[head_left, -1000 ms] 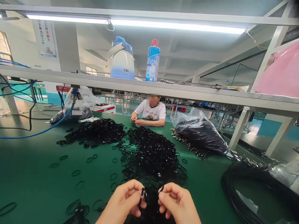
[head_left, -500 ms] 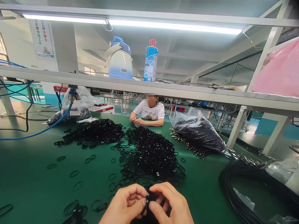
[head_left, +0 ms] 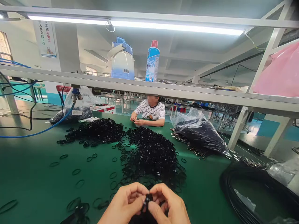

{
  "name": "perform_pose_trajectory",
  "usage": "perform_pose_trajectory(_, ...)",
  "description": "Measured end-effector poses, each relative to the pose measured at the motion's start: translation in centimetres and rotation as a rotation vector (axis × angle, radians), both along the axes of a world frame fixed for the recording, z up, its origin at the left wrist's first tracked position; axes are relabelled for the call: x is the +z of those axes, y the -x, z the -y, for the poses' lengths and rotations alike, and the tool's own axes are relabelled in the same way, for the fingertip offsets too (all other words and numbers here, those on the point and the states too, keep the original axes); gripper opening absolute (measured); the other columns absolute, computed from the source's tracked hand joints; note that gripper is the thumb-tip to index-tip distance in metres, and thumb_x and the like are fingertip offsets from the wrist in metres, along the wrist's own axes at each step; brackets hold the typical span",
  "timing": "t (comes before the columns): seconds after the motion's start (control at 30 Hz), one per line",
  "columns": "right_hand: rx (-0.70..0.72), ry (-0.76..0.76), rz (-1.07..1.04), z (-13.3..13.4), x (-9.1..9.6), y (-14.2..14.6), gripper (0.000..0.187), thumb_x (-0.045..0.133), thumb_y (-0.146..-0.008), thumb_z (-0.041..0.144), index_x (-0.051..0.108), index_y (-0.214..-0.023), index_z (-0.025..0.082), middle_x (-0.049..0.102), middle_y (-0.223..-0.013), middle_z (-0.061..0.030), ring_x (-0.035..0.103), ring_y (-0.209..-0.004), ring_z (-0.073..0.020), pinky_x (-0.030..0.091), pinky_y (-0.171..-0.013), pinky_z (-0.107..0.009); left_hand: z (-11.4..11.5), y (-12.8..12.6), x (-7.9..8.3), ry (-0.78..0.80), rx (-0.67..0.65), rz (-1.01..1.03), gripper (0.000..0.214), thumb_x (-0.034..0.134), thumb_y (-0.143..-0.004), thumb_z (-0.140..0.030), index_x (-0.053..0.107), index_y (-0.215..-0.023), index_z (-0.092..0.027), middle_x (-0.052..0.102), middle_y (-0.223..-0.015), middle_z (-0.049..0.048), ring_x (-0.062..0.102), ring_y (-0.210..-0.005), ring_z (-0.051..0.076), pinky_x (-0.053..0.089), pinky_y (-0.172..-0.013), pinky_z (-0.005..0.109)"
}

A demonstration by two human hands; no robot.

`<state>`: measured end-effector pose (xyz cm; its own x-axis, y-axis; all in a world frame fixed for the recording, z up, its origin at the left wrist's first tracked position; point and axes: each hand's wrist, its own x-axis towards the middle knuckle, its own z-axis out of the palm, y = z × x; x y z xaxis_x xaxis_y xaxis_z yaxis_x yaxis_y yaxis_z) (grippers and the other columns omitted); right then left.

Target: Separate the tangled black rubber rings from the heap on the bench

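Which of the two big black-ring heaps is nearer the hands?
The right heap of thin black rings: it spreads toward the left hand and right hand, while the left heap ends farther back.

Glossy black ring-shaped bands (head_left: 148, 199) are forming a compact cluster, standing roughly upright and being pinched between the left hand (head_left: 129, 200) and the right hand (head_left: 169, 202), which are partly covering them.
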<state>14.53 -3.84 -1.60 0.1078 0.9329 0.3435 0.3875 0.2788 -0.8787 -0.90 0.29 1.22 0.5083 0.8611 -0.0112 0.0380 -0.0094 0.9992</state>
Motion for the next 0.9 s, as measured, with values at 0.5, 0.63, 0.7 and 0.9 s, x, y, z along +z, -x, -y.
perform_pose_trajectory(0.5,-0.134,-0.005,-0.108,-0.3,-0.1,-1.0,0.014,0.058,-0.075,0.029,0.064,-0.084,0.020,0.064,-0.069,-0.0020,0.061,-0.063,-0.0188,0.048,-0.061,-0.028,-0.6,0.6,0.5,-0.229,0.204,-0.327,0.013,0.054,-0.069,-0.030,0.060,-0.069,-0.018,0.045,-0.057,-0.0049,0.040,-0.056,0.014,0.031,-0.053,0.023)
perform_pose_trajectory(0.63,-0.156,-0.009,0.019,0.0,1.0,-1.7,0.011,0.056,-0.077,0.025,0.065,-0.080,0.021,0.066,-0.072,-0.0012,0.062,-0.066,-0.0187,0.047,-0.062,-0.026,-0.9,1.3,0.6,-0.358,0.275,-0.481,0.015,0.047,-0.075,-0.027,0.059,-0.071,-0.020,0.041,-0.056,-0.0056,0.037,-0.055,0.014,0.029,-0.053,0.024)
perform_pose_trajectory(0.7,-0.145,0.014,0.085,0.1,1.4,-2.0,0.012,0.054,-0.077,0.020,0.065,-0.077,0.022,0.067,-0.072,-0.0003,0.062,-0.067,-0.0190,0.046,-0.061,-0.026,-1.1,1.5,0.4,-0.371,0.274,-0.499,0.015,0.045,-0.077,-0.027,0.059,-0.073,-0.020,0.043,-0.058,-0.0051,0.039,-0.057,0.015,0.030,-0.054,0.024)
perform_pose_trajectory(0.9,-0.053,0.003,0.152,0.0,0.7,-1.9,0.027,0.050,-0.075,0.011,0.069,-0.090,0.024,0.069,-0.092,-0.0020,0.063,-0.086,-0.0211,0.047,-0.076,-0.029,-1.0,1.0,-0.5,-0.255,0.137,-0.294,0.016,0.051,-0.079,-0.031,0.061,-0.081,-0.019,0.050,-0.066,-0.0032,0.045,-0.064,0.015,0.035,-0.059,0.024)
